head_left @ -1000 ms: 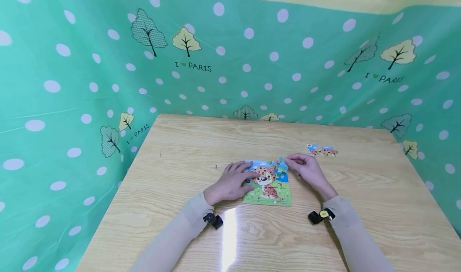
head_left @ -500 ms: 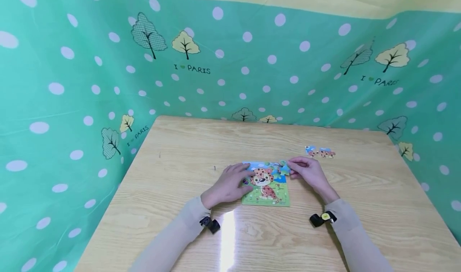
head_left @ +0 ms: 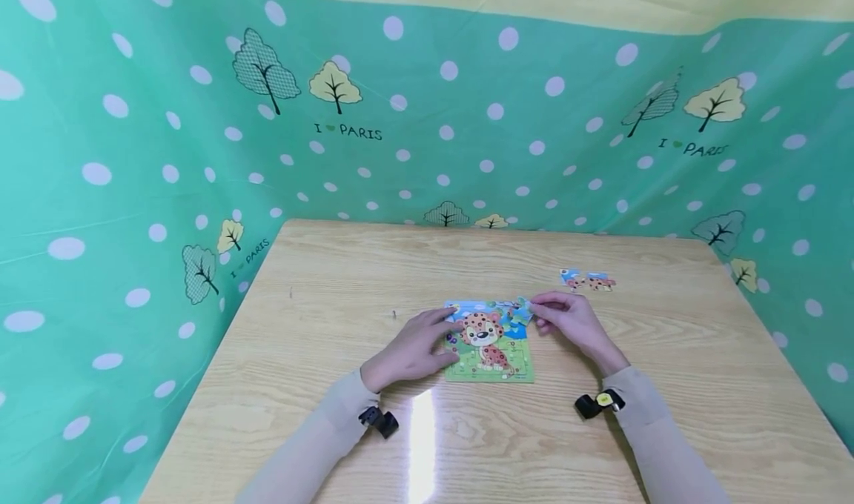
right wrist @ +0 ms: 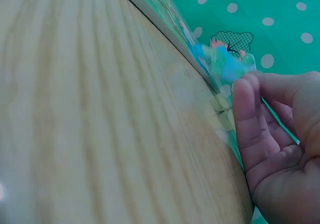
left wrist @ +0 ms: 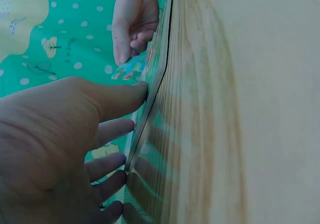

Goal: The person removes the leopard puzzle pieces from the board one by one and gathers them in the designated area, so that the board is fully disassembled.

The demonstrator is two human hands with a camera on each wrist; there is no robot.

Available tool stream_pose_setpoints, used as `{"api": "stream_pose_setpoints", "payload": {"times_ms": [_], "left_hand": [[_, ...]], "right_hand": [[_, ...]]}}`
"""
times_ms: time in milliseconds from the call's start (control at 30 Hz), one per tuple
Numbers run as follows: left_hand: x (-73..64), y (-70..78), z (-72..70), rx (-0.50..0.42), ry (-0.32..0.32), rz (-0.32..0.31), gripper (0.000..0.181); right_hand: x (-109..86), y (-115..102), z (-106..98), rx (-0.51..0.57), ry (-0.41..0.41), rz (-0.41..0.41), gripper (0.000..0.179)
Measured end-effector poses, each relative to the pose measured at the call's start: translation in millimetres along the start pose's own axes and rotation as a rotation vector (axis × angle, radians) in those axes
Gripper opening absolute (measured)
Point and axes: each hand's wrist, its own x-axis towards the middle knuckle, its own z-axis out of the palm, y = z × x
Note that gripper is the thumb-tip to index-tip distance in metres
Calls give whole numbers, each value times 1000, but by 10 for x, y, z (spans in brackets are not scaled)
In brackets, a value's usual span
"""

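Pinching a jigsaw piece (head_left: 523,311), the right hand (head_left: 572,325) faces the left hand (head_left: 412,347), whose fingers (left wrist: 107,166) rest apart on the puzzle (head_left: 494,356).

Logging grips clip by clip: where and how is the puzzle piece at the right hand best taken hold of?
Probably a pinch on its outer edge, coming from the right, as the right hand does: the puzzle piece looks thin and flat, and its opposite side faces the puzzle board.

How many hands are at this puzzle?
2: the left hand touches the left side of the puzzle, and the right hand pinches a piece at its far right corner. Neither is hidden.
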Motion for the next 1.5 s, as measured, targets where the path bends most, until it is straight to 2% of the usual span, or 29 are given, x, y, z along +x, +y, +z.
{"api": "stream_pose_setpoints", "payload": {"times_ms": [233, 367, 600, 900, 1100, 1200, 1333, 1500], "left_hand": [[-3, -17, 26, -26, 5, -20, 58], [-9, -24, 35, -25, -1, -28, 59], [-19, -27, 20, -44, 26, -9, 55], [-42, -24, -8, -71, 24, -12, 54], [-39, -23, -16, -73, 21, -10, 54], [-31, -29, -8, -72, 20, -12, 54], [-21, -33, 6, -63, 14, -17, 54], [-8, -37, 29, -58, 14, -10, 54]], "right_hand": [[-34, 6, -93, -53, 42, 6, 40], [-54, 17, -199, -48, 66, 5, 43], [-84, 58, -435, -62, 154, 5, 48], [-126, 111, -668, -62, 274, 35, 58], [-146, 117, -746, -70, 277, 60, 56], [-149, 113, -783, -36, 266, 67, 52], [-157, 135, -855, 80, 289, 76, 46], [-199, 185, -949, 99, 355, 96, 37]]}}
